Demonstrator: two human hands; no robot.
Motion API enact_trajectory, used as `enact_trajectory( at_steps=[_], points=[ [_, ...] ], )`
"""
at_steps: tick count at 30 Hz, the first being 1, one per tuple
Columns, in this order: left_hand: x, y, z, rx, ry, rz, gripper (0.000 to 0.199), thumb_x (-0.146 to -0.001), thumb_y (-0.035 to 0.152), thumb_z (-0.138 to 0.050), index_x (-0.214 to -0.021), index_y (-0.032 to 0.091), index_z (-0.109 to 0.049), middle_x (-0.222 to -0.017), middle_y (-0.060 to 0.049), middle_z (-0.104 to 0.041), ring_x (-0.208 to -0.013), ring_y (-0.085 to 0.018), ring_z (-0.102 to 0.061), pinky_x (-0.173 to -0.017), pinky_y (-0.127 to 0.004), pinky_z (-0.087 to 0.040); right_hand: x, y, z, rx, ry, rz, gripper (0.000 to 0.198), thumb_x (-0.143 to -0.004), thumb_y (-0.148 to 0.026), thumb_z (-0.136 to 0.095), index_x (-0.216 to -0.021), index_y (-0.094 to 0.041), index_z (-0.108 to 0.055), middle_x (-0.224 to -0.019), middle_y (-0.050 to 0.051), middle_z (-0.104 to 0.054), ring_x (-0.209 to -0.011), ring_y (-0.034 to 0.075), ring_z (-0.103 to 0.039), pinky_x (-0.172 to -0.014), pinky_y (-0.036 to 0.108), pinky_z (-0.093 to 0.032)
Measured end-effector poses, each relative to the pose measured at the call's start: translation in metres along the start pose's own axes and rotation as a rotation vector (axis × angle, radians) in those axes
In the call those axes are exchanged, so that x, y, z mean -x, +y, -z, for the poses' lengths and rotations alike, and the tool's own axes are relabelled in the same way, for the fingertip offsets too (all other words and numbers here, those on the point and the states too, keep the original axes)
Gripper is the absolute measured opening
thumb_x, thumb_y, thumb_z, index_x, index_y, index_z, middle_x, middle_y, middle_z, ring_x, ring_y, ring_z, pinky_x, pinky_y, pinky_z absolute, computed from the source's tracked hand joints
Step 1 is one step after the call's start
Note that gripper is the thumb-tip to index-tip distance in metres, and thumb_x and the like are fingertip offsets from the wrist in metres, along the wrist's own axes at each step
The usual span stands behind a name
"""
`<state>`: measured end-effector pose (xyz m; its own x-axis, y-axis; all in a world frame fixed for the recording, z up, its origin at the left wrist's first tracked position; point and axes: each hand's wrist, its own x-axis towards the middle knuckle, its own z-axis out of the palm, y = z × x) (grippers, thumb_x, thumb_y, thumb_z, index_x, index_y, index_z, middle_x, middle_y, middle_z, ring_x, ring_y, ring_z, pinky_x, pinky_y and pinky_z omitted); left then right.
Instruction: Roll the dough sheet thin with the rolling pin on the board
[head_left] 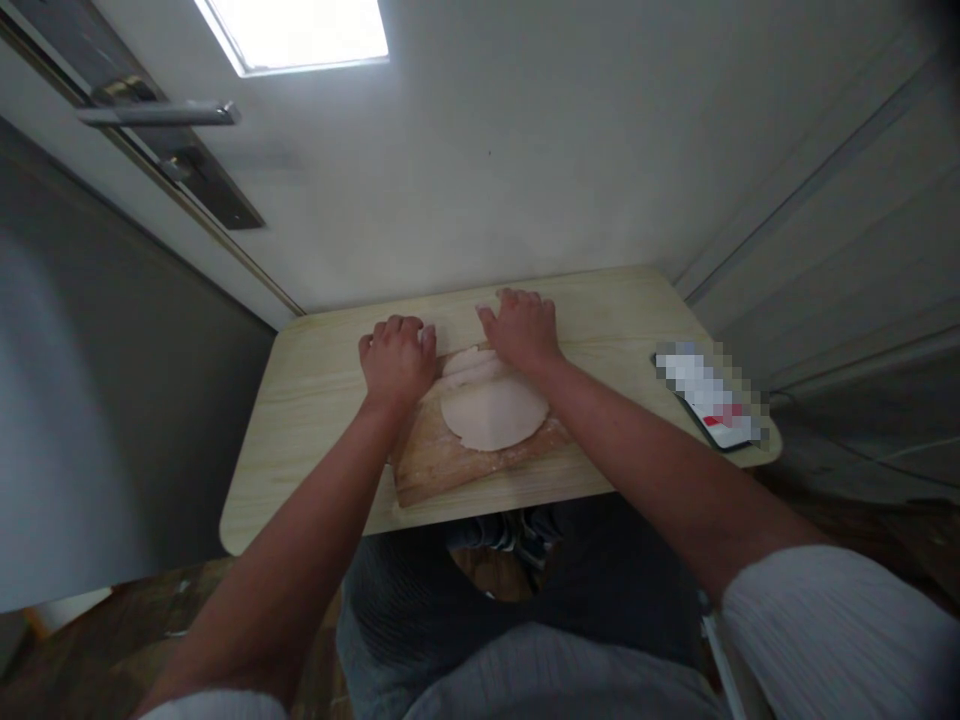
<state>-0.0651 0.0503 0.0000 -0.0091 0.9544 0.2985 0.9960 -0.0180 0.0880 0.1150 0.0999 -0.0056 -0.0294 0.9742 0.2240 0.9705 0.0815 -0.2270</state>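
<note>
A flat round sheet of pale dough [495, 415] lies on a wooden board [424, 470] dusted with flour. Across the dough's far part runs a pale rolling pin [474, 374], much the same colour as the dough, with its ends hidden under my hands. My left hand [397, 357] is at the pin's left end, fingers curled forward and down, thumb close by. At the right end is my right hand [523, 328], fingers bent over and thumb pointing to the left. Both palms face down, so the exact grip is partly hidden.
The board lies on a small light wood table [300, 400] with rounded corners. A phone [709, 395], its screen blurred out, lies at the right edge. Behind the table stands a white door [525, 150] with a metal handle [157, 114]. My legs are under the near edge.
</note>
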Motion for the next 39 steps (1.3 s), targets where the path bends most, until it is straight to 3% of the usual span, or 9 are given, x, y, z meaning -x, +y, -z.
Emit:
enact_trajectory(
  at_steps=[12,25,33,39],
  points=[
    [-0.001,0.000,-0.001,-0.012,0.007,-0.030,0.046,-0.102,0.041,-0.026,-0.110,0.019,-0.065,-0.115,-0.013,-0.066,-0.110,-0.031,-0.057,-0.090,-0.043,-0.040,-0.001,0.000,-0.002,0.016,-0.012,-0.003,0.053,-0.100,-0.050,-0.037,-0.128,-0.011,-0.058,-0.124,0.020,-0.063,-0.114,0.033,-0.054,-0.099,0.049,-0.033],
    [0.019,0.007,0.004,0.028,-0.062,-0.047,0.046,-0.102,0.043,-0.026,-0.116,0.020,-0.064,-0.119,-0.013,-0.065,-0.112,-0.029,-0.057,-0.090,-0.042,-0.044,0.022,0.005,0.003,0.004,-0.007,-0.031,0.056,-0.097,-0.053,-0.039,-0.133,-0.013,-0.056,-0.132,0.019,-0.060,-0.120,0.033,-0.051,-0.101,0.051,-0.033],
    [0.039,0.011,0.003,0.053,-0.075,-0.054,0.047,-0.102,0.043,-0.028,-0.132,0.022,-0.056,-0.134,-0.013,-0.059,-0.119,-0.030,-0.054,-0.097,-0.046,-0.043,0.043,0.012,0.002,-0.006,-0.023,-0.046,0.058,-0.098,-0.052,-0.036,-0.146,-0.022,-0.046,-0.149,0.014,-0.048,-0.133,0.035,-0.041,-0.108,0.060,-0.028],
    [0.057,0.018,0.005,0.057,-0.067,-0.053,0.050,-0.102,0.048,-0.027,-0.142,0.026,-0.048,-0.147,-0.010,-0.051,-0.131,-0.031,-0.046,-0.109,-0.057,-0.033,0.058,0.019,0.005,0.022,-0.095,-0.037,0.060,-0.098,-0.052,-0.032,-0.152,-0.026,-0.038,-0.157,0.011,-0.038,-0.141,0.038,-0.033,-0.111,0.066,-0.020]
  ],
)
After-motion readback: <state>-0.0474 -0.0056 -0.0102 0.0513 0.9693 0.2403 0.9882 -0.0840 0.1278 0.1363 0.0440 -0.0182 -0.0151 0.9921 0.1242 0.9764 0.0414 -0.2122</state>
